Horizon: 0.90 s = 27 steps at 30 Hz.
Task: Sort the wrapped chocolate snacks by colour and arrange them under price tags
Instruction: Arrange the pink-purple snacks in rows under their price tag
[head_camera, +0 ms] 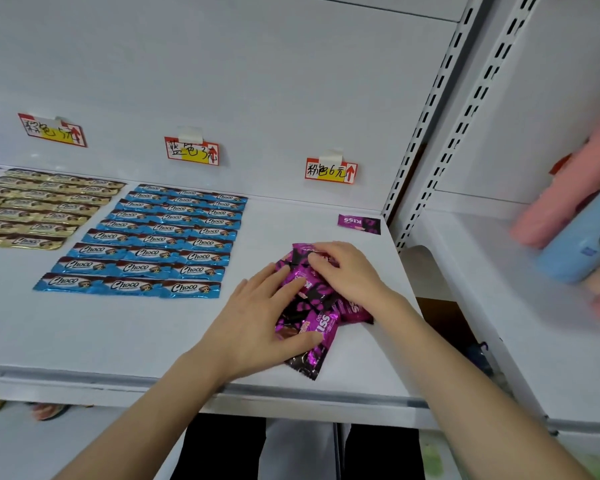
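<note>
The pile of magenta Kiss packets lies near right on the shelf. The left hand presses it flat with straight fingers. The right hand bends over its far end; a pinch cannot be confirmed. The single Kiss packet lies farther back under the right price tag, long axis left-right, with the right hand nearer.

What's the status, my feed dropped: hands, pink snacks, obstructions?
Left hand, right hand both on pink Kiss pile. One pink snack lies below right price tag. Nothing in the way.

A shop: white slotted shelving, handwritten price tags, rows of wrapped snacks.
</note>
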Tool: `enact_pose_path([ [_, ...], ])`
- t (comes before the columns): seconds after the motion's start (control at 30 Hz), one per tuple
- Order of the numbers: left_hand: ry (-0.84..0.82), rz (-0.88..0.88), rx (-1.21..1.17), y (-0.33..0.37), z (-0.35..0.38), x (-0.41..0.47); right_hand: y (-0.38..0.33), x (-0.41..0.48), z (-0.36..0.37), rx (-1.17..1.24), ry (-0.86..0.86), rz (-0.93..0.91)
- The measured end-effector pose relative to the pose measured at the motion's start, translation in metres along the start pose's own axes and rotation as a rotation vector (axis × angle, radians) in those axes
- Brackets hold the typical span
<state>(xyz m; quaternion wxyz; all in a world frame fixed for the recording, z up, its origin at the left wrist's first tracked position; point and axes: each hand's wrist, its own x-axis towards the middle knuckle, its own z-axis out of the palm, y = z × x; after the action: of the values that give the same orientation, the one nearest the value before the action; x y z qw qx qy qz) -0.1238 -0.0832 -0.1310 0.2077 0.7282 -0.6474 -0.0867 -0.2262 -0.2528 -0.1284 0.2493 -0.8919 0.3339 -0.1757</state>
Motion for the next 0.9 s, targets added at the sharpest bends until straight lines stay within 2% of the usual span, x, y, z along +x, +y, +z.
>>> enact_pose_path([
  [0.07,-0.02,-0.013,0.021,-0.002,-0.001,0.001,0.002,0.012,-0.013,0.104,0.088,-0.004],
  [0.13,-0.028,-0.021,0.033,-0.004,-0.001,0.0,0.011,0.032,-0.028,0.091,0.148,0.032],
  [0.23,-0.035,-0.022,0.038,-0.004,0.0,0.001,0.028,0.057,-0.041,-0.028,0.06,0.212],
  [0.3,-0.042,-0.028,0.035,-0.004,0.0,0.0,0.036,0.058,-0.039,-0.08,-0.014,0.266],
  [0.6,-0.055,-0.043,-0.051,0.007,-0.014,-0.005,0.016,-0.007,-0.031,0.075,-0.06,0.18],
  [0.67,-0.003,-0.074,-0.128,0.008,-0.023,0.003,0.018,-0.016,-0.036,0.066,0.027,0.188],
  [0.77,0.142,-0.136,-0.177,0.009,-0.035,0.04,0.022,-0.012,-0.041,-0.073,0.15,0.168],
  [0.83,0.085,-0.175,-0.087,0.011,-0.037,0.075,0.023,-0.005,-0.042,-0.146,0.097,0.174],
  [0.9,-0.086,-0.202,0.036,0.013,-0.033,0.104,0.024,0.002,-0.039,-0.193,0.032,0.162],
])
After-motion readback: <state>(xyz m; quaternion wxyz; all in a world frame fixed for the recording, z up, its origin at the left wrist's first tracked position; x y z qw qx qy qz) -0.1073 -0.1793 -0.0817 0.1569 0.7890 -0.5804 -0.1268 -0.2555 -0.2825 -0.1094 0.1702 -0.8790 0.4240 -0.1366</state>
